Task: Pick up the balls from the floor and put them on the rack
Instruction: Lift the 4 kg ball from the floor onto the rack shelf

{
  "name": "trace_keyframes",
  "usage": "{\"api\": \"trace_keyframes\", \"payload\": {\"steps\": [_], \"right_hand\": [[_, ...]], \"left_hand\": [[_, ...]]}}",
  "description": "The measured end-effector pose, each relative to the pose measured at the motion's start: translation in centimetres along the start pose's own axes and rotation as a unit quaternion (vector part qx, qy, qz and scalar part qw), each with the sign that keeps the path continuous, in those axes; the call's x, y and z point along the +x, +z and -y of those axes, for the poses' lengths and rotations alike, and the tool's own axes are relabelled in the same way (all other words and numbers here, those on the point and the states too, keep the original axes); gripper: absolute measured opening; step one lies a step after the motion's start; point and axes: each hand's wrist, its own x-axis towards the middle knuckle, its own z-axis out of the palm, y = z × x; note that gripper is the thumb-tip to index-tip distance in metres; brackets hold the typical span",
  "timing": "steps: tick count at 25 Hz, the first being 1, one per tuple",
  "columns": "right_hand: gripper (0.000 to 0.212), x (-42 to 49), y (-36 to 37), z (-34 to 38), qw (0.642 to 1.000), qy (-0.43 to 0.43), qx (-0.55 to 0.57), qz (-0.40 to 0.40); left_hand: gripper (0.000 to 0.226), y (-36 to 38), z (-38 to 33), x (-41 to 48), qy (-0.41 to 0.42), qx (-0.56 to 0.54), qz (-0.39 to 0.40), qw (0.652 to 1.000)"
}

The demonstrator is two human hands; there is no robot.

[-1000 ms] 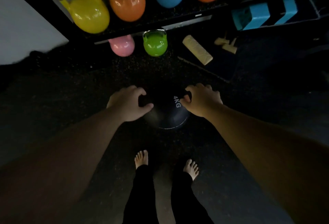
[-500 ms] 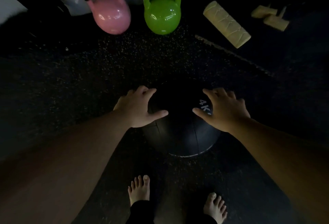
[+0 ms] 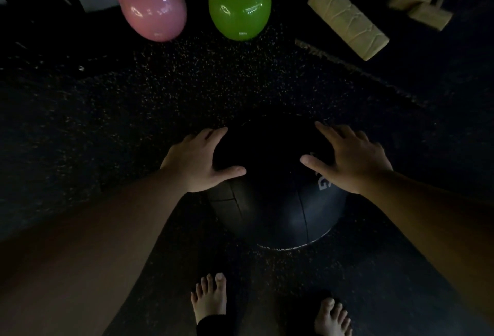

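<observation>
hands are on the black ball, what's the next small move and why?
Probably press both palms inward and slide the fingers lower before lifting. The left hand and right hand sit spread on the upper flanks of the black ball, fingers open, nothing under it, and it appears to rest on the floor.

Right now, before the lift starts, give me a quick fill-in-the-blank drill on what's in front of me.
1. Both hands, the left hand and the right hand, rest spread on the black ____.
2. The kettlebell beside the pink kettlebell is coloured ____.
3. The tan foam roller lies to the ____ of that kettlebell.
4. The person's feet are ____, without shoes.

Missing words: ball; green; right; bare
</observation>
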Motion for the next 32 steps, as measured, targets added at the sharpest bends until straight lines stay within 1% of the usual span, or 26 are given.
{"api": "trace_keyframes", "payload": {"steps": [2,4,6,7,8,9,11,12,14,18,20,21,22,23,24,25,27,28,30,32], "right_hand": [[0.11,0.1,0.6,-0.2,1.0,0.011,0.027,0.001],[0.112,-0.1,1.2,-0.4,0.997,0.037,0.075,0.005],[0.117,-0.2,2.1,-0.6,0.986,0.065,0.151,0.019],[0.122,-0.3,2.5,-0.5,0.976,0.078,0.201,0.026],[0.127,-0.4,2.8,-0.4,0.964,0.087,0.25,0.026],[0.133,-0.4,3.1,-0.2,0.952,0.094,0.29,0.021],[0.137,-0.3,3.6,0.0,0.938,0.094,0.334,-0.002],[0.136,-0.3,3.8,0.1,0.935,0.089,0.344,-0.013],[0.134,-0.3,4.2,0.0,0.931,0.082,0.354,-0.025],[0.137,-0.2,4.5,0.1,0.925,0.084,0.369,-0.042],[0.137,-0.2,4.8,0.8,0.921,0.098,0.373,-0.055],[0.134,-0.1,5.0,1.0,0.918,0.104,0.376,-0.063],[0.13,-0.1,5.0,1.2,0.915,0.107,0.383,-0.071],[0.126,-0.2,4.9,1.3,0.911,0.105,0.392,-0.079],[0.122,-0.4,4.5,1.4,0.907,0.101,0.4,-0.087],[0.119,-0.9,4.1,1.5,0.901,0.098,0.412,-0.095],[0.118,-2.0,2.8,2.2,0.88,0.1,0.448,-0.121],[0.118,-2.5,2.0,2.6,0.87,0.103,0.462,-0.137],[0.117,-3.6,-0.9,3.9,0.859,0.096,0.476,-0.164],[0.118,-5.1,-5.5,5.5,0.85,0.08,0.487,-0.185]], "left_hand": [[0.14,0.7,0.8,0.2,-0.031,-0.007,-0.002,0.999],[0.141,1.7,1.3,0.2,-0.064,-0.039,-0.009,0.997],[0.146,3.0,1.5,0.2,-0.099,-0.117,-0.01,0.988],[0.151,3.6,1.4,0.2,-0.12,-0.181,0.002,0.976],[0.156,4.3,1.2,0.2,-0.14,-0.258,0.02,0.956],[0.159,5.0,1.0,0.2,-0.161,-0.339,0.039,0.926],[0.156,6.3,0.4,0.2,-0.21,-0.471,0.052,0.855],[0.152,6.9,0.2,0.4,-0.231,-0.515,0.052,0.824],[0.148,7.6,0.0,0.7,-0.249,-0.563,0.05,0.787],[0.152,8.4,-0.1,1.3,-0.27,-0.617,0.041,0.738],[0.153,8.5,0.0,1.4,-0.283,-0.655,0.048,0.7],[0.15,8.5,-0.1,1.4,-0.288,-0.675,0.054,0.677],[0.142,8.3,-0.2,1.3,-0.287,-0.696,0.058,0.656],[0.129,7.8,-0.5,1.3,-0.276,-0.714,0.057,0.641],[0.116,7.0,-0.8,1.2,-0.262,-0.723,0.051,0.637],[0.114,6.1,-1.0,1.0,-0.249,-0.721,0.04,0.645],[0.122,3.7,-1.3,0.1,-0.226,-0.701,0.011,0.676],[0.122,2.2,-1.3,-0.4,-0.215,-0.696,0.0,0.686],[0.121,-1.7,-1.2,-2.0,-0.195,-0.692,-0.024,0.694],[0.122,-6.9,-1.3,-4.5,-0.192,-0.687,-0.062,0.698]]}}
